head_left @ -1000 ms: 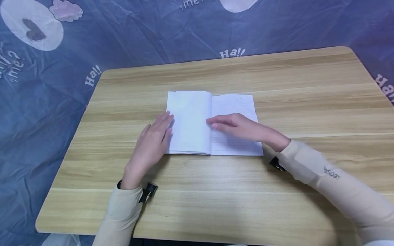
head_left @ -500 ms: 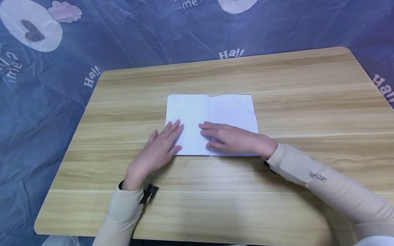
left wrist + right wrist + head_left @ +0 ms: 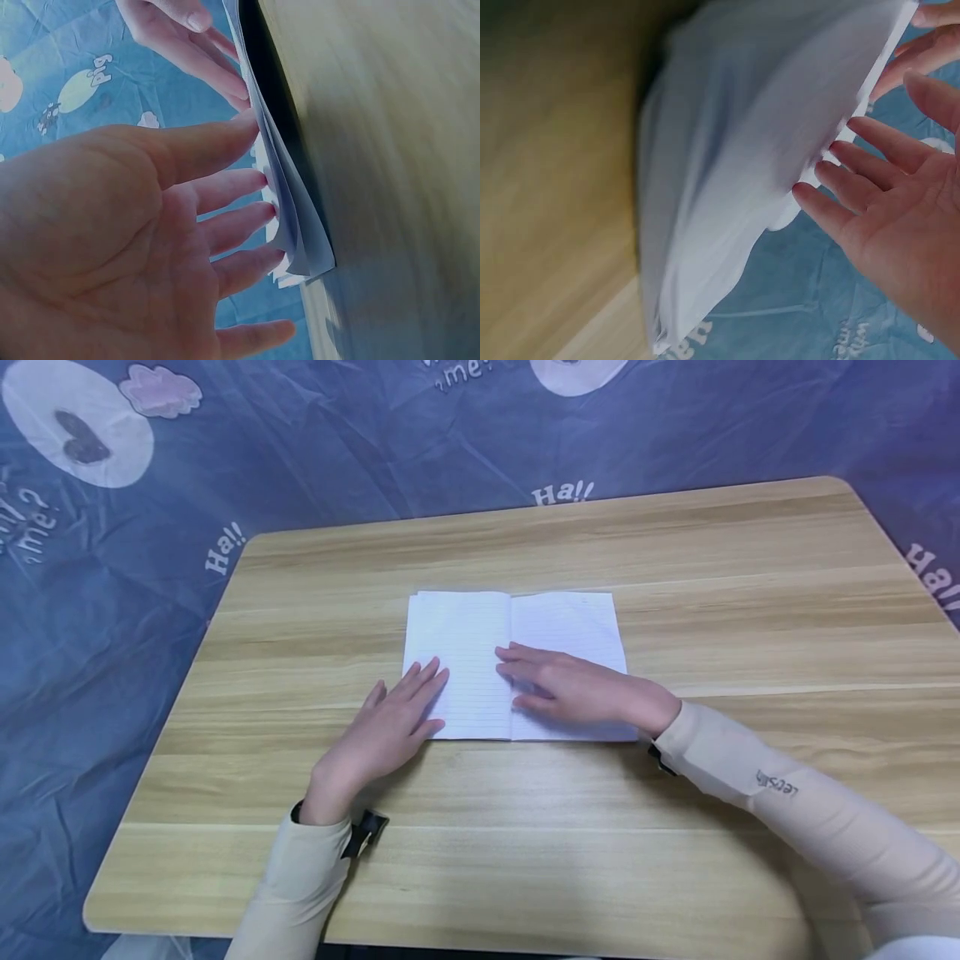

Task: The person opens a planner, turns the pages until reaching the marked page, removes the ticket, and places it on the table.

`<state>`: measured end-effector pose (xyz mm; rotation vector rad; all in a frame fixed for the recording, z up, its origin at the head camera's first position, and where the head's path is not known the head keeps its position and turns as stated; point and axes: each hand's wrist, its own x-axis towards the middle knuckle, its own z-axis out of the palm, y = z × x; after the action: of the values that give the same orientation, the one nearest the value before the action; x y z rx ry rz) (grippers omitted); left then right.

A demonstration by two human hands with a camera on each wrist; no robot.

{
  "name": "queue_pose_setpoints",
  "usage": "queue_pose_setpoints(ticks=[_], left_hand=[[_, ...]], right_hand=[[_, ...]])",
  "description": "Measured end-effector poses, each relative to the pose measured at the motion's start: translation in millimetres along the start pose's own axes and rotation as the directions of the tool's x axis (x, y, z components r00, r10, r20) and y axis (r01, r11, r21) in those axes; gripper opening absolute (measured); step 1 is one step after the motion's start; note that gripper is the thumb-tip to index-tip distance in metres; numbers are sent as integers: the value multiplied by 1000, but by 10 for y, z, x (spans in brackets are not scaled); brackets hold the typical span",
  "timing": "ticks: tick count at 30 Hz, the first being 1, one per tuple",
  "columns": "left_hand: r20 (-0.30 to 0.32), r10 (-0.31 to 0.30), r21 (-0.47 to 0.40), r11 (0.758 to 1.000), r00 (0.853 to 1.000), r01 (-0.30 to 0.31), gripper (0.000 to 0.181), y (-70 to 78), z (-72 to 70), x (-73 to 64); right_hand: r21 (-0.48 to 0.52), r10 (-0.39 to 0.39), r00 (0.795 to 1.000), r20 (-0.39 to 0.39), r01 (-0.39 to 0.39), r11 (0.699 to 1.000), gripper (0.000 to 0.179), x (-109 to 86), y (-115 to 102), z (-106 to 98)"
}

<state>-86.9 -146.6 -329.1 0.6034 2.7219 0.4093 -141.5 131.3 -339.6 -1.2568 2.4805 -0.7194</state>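
An open notebook (image 3: 472, 627) with white lined pages lies spread on the table in the head view. My left hand (image 3: 386, 722) rests on the lower left part of the left page, fingers straight and spread. In the left wrist view its fingertips (image 3: 268, 214) press on the page surface, and the page edges fan slightly at the corner. Over the centre fold is my right hand (image 3: 577, 685), palm down and fingers extended, with the tips near the fold. Seen from the right wrist, those fingers (image 3: 862, 161) meet the paper (image 3: 727, 172) with nothing gripped.
The wooden table (image 3: 525, 843) has rounded corners and extends well past the notebook on all sides. A blue printed cloth (image 3: 337, 443) hangs behind it and at both sides. Black wrist cameras sit at both cuffs.
The raised left-hand page now lies flat. My left hand has slid right onto the page; my right hand reached left across the fold, then drew slightly back to the right.
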Motion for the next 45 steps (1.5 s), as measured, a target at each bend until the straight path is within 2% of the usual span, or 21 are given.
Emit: queue_pose_setpoints(ticks=[9,15,20,24,27,33,39,45], left_hand=[[12,1,-12,1000,1000,-1,64,7,-3,-2],[14,6,-14,1000,1000,-5,64,1,4,-2],[17,2,-17,1000,1000,-2,64,4,-5,-4],[17,4,-21,1000,1000,-3,64,9,-12,-6],[17,5,-23,1000,1000,-5,64,10,-15,-5],[20,4,-22,1000,1000,-4,64,12,-24,-5],[19,7,-18,1000,1000,-6,64,15,-31,-7],[22,6,-25,1000,1000,-6,64,8,-29,-5]], right_hand=[[-23,113,994,-10,-113,993,55,46,242,-169],[-62,162,985,-58,-166,984,50,134,439,-293],[-75,249,965,-80,-255,964,38,212,603,-424],[-69,323,944,-74,-328,942,46,250,700,-502],[-61,352,934,-61,-355,933,51,273,740,-538],[-41,368,927,-77,-371,928,45,273,747,-583],[-25,388,915,-109,-393,919,40,189,736,-666],[7,441,890,-112,-443,896,39,83,778,-759]])
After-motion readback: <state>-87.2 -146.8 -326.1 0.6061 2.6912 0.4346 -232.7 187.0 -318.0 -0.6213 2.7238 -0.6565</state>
